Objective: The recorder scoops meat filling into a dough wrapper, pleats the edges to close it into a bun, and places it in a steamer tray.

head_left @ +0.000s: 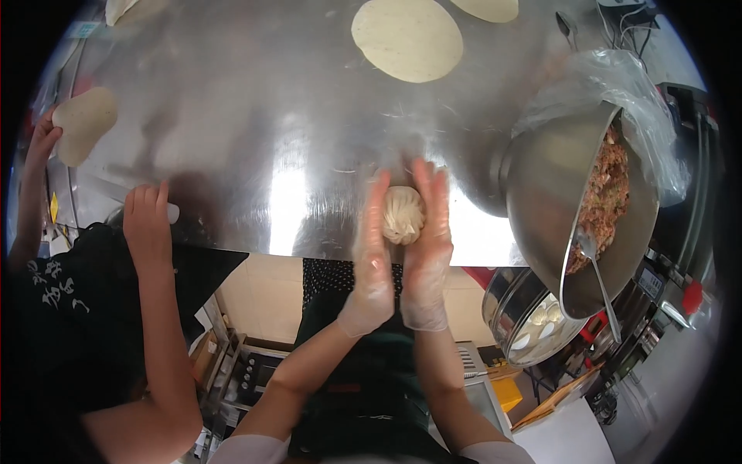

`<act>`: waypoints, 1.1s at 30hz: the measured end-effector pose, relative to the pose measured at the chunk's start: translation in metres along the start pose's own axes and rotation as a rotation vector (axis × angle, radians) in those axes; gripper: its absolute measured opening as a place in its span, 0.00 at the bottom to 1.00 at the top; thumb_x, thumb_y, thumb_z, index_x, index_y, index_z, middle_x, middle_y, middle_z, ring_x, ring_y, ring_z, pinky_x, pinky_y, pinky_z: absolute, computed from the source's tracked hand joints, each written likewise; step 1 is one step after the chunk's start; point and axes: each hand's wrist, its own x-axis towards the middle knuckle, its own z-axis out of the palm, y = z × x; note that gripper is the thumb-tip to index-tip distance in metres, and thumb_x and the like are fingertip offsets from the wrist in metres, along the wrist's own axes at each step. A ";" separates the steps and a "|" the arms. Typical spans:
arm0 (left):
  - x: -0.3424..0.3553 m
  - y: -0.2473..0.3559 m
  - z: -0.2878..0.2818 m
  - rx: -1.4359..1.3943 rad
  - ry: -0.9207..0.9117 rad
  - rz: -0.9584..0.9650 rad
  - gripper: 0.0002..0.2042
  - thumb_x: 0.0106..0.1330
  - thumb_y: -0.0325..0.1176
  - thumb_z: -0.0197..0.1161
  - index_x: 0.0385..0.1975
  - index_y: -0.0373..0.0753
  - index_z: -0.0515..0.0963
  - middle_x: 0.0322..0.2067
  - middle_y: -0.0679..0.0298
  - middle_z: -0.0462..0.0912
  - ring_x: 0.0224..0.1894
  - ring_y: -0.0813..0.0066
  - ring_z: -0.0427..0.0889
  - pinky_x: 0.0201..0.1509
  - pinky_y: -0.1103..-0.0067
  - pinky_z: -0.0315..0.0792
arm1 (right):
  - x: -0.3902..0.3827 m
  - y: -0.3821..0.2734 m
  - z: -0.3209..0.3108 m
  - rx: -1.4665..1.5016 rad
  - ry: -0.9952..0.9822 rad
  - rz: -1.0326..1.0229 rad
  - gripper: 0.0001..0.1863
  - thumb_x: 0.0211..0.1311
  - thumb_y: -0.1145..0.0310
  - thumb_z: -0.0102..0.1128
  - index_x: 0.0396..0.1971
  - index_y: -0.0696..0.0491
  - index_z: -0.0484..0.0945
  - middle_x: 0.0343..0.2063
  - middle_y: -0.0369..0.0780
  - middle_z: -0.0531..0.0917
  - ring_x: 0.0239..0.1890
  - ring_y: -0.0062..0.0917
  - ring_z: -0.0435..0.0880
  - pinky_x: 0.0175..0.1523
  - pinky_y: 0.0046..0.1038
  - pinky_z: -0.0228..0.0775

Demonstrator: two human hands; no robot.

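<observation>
A round pleated dough bun (403,215) sits at the front edge of the metal table, its swirled folds facing up. My left hand (372,259) presses along its left side, and my right hand (427,251) along its right side. Both wear thin clear gloves, with the fingers stretched out toward the far side and the bun held between them. To the right stands a tilted metal bowl (541,182) with reddish minced filling (605,193) and a metal spoon (601,286) in it.
Flat dough rounds, one of them a large sheet (407,39), lie toward the far side. A co-worker at left holds a dough sheet (86,124) and has a hand by a rolling pin (171,212). Clear plastic (641,116) drapes behind the bowl; a round steamer (506,325) holds several buns below.
</observation>
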 end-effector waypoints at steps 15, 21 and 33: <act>-0.001 -0.020 -0.043 0.152 -0.077 0.044 0.34 0.65 0.14 0.55 0.72 0.36 0.52 0.68 0.55 0.63 0.72 0.60 0.59 0.75 0.64 0.55 | -0.026 0.015 0.005 -0.139 0.393 -0.262 0.21 0.54 0.88 0.64 0.47 0.55 0.78 0.40 0.35 0.78 0.35 0.17 0.72 0.42 0.20 0.68; -0.003 -0.021 -0.040 0.447 0.072 0.247 0.32 0.62 0.13 0.59 0.68 0.35 0.60 0.58 0.54 0.72 0.65 0.60 0.69 0.70 0.66 0.63 | -0.018 0.013 0.009 -0.169 0.439 -0.315 0.20 0.56 0.87 0.64 0.48 0.55 0.78 0.38 0.35 0.79 0.34 0.16 0.71 0.42 0.20 0.67; 0.000 -0.026 -0.037 0.801 0.113 0.605 0.38 0.53 0.15 0.71 0.67 0.38 0.65 0.37 0.63 0.84 0.43 0.67 0.77 0.45 0.75 0.75 | -0.018 0.015 0.010 -0.142 0.465 -0.266 0.15 0.55 0.85 0.65 0.42 0.56 0.80 0.35 0.36 0.81 0.31 0.18 0.78 0.36 0.21 0.71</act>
